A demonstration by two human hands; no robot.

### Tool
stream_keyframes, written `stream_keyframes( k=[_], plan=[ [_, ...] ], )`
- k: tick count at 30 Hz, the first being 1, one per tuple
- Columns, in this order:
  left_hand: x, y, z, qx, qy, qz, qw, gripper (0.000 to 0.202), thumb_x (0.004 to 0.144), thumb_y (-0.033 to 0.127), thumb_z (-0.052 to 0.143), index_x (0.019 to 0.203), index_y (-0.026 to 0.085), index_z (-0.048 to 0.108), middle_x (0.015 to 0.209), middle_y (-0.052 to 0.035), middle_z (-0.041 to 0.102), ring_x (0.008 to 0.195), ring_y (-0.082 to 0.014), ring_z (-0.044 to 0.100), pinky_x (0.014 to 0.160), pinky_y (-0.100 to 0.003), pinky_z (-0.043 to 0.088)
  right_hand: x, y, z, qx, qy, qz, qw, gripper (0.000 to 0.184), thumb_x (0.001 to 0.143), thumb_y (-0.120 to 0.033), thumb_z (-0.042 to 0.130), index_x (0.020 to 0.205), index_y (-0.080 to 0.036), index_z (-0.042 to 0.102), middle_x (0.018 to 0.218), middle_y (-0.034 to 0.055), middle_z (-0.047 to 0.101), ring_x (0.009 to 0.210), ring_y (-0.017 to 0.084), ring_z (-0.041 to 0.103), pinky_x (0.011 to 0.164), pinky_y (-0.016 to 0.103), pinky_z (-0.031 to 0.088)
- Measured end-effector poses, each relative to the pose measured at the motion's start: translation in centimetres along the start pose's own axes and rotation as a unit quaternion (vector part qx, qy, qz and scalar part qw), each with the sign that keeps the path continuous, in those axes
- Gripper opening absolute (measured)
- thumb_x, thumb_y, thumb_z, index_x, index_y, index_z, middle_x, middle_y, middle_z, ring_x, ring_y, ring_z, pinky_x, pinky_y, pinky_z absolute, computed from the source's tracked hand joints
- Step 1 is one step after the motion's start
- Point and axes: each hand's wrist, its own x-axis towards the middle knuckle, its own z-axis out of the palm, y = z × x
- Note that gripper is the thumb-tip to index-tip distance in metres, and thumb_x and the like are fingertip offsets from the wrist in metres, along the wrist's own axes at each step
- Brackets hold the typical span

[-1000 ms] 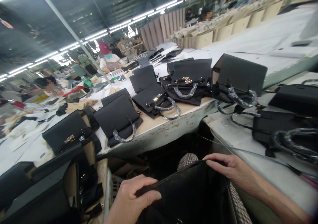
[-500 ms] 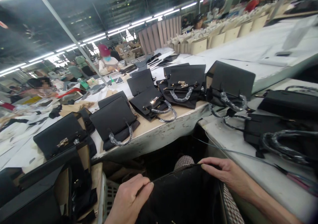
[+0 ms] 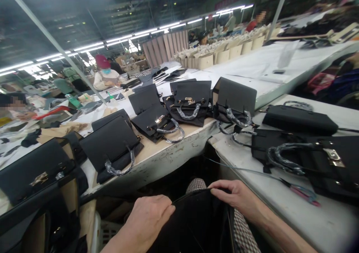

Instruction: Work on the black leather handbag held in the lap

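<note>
A black handbag (image 3: 196, 223) lies across my lap, its upper edge running between my two hands. My left hand (image 3: 150, 217) pinches that edge on the left, thumb against the fingers. At the right end of the same edge, my right hand (image 3: 231, 195) grips it between thumb and fingertips. The lower part of the bag runs out of view. A knee in checkered cloth (image 3: 196, 184) shows just behind it.
Several finished-looking black handbags (image 3: 109, 144) with plastic-wrapped handles line the front table. More black bags (image 3: 298, 120) lie on the right-hand table, near a pink-handled tool (image 3: 304, 197). A white plastic crate (image 3: 108, 230) stands low left. A co-worker (image 3: 106, 75) sits beyond.
My view has turned to the right, so the tables and bags appear farther left. Both hands keep hold of the bag's edge; the left hand's fingers lie flatter over it.
</note>
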Motion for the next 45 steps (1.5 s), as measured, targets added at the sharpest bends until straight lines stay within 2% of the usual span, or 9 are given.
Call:
stream_keyframes(
  k=[5,8,12,17,23,32,35,40,45],
  plan=[
    [0.9,0.4,-0.8,0.042,-0.04,-0.046,0.997,0.031,0.102,0.026,0.043,0.077,0.019,0.06,0.079,-0.0003,0.07,0.072,-0.0183,0.069,0.064,-0.025,0.046,0.0,-0.4,0.2,-0.056,0.004,-0.023,0.998,0.027,0.089,-0.04,0.059,0.089,-0.019,0.077,0.081,0.0012,0.075,0.075,0.02,0.066,0.07,0.027,0.051],
    [1.8,1.5,0.5,0.114,-0.037,-0.038,0.992,0.019,0.1,0.022,0.048,0.1,0.018,0.066,0.09,-0.0057,0.073,0.08,-0.0245,0.072,0.063,-0.029,0.05,0.2,-1.2,0.6,-0.085,0.004,-0.037,0.996,0.026,0.089,-0.038,0.058,0.087,-0.02,0.077,0.079,-0.0004,0.074,0.073,0.019,0.066,0.069,0.026,0.049],
    [3.1,2.6,2.1,0.112,-0.02,0.008,0.993,0.034,0.097,0.018,0.054,0.13,0.014,0.056,0.1,-0.0098,0.073,0.084,-0.0252,0.072,0.067,-0.03,0.052,0.2,-1.8,0.9,-0.092,-0.002,-0.052,0.994,0.026,0.089,-0.037,0.057,0.086,-0.02,0.077,0.077,-0.001,0.074,0.073,0.019,0.065,0.069,0.025,0.049],
    [4.2,2.1,1.8,-0.079,0.006,0.022,0.997,0.01,0.094,0.023,0.06,0.098,0.023,0.069,0.09,0.001,0.074,0.08,-0.0177,0.07,0.073,-0.025,0.048,0.3,-1.4,0.6,-0.078,-0.008,-0.043,0.996,0.025,0.089,-0.036,0.057,0.087,-0.021,0.077,0.078,-0.0014,0.074,0.072,0.019,0.065,0.067,0.025,0.048],
    [4.8,1.3,1.2,-0.254,-0.029,-0.087,0.963,0.015,0.085,0.033,0.067,0.078,0.023,0.075,0.072,0.0039,0.072,0.069,-0.0162,0.064,0.065,-0.023,0.044,0.6,-1.0,0.3,-0.057,-0.027,-0.04,0.997,0.024,0.089,-0.035,0.058,0.086,-0.02,0.076,0.08,-0.0006,0.074,0.075,0.019,0.064,0.07,0.025,0.048],
    [5.5,0.5,2.2,-0.371,-0.072,-0.093,0.921,0.019,0.08,0.03,0.062,0.087,0.02,0.076,0.07,0.0033,0.068,0.065,-0.0148,0.057,0.063,-0.023,0.041,0.6,-1.0,0.3,-0.037,-0.031,-0.033,0.998,0.023,0.088,-0.034,0.058,0.087,-0.02,0.077,0.073,-0.002,0.069,0.068,0.015,0.059,0.063,0.023,0.044],
    [6.0,0.9,2.1,-0.343,-0.073,-0.088,0.932,0.016,0.083,0.029,0.06,0.086,0.021,0.073,0.064,0.0054,0.063,0.061,-0.0132,0.054,0.058,-0.022,0.037,0.7,-1.1,0.4,-0.039,-0.019,-0.037,0.998,0.023,0.087,-0.033,0.059,0.086,-0.019,0.077,0.071,-0.002,0.067,0.066,0.015,0.057,0.063,0.023,0.043],
    [7.1,2.5,2.0,-0.131,-0.057,-0.004,0.99,0.025,0.096,0.036,0.047,0.083,0.023,0.064,0.07,0.0035,0.065,0.064,-0.0154,0.059,0.058,-0.025,0.031,0.8,-1.4,0.6,-0.051,-0.004,-0.028,0.998,0.025,0.085,-0.034,0.059,0.083,-0.016,0.077,0.068,-0.0012,0.066,0.063,0.015,0.055,0.06,0.023,0.042],
    [7.3,3.1,1.7,-0.048,-0.069,0.063,0.994,0.027,0.101,0.035,0.036,0.089,0.024,0.059,0.075,0.0011,0.067,0.066,-0.0186,0.063,0.059,-0.028,0.028,0.1,-1.3,0.4,-0.042,-0.007,-0.043,0.998,0.024,0.086,-0.033,0.059,0.085,-0.018,0.078,0.075,-0.0009,0.07,0.069,0.016,0.06,0.065,0.023,0.045]
  ],
)
